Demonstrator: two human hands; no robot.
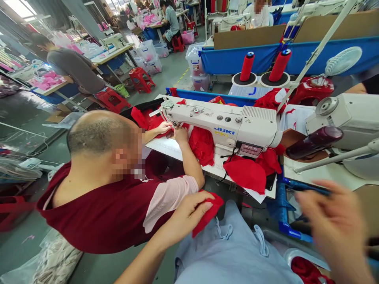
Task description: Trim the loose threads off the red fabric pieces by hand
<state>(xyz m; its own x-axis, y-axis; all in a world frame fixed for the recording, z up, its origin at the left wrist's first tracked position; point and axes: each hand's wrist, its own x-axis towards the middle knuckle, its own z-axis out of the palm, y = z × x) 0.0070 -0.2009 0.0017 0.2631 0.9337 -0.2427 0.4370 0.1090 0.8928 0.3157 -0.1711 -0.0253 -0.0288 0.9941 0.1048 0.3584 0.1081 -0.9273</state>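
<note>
- I see my left hand (191, 212) pinching a red cloth piece (212, 213) between thumb and fingers, before the light blue clothing (222, 256)
- My right hand (334, 219) blurs near the blue frame (283, 213); I cannot tell its grip
- A co-worker's hands (181, 135) are at the sewing machine (251, 124)

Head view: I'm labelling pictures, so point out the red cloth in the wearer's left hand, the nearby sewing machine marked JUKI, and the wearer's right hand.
Red cloth (209, 214), head view: middle of its visible part.
Sewing machine (241, 132), head view: side of its body.
Right hand (334, 217), head view: blurred middle.
</note>
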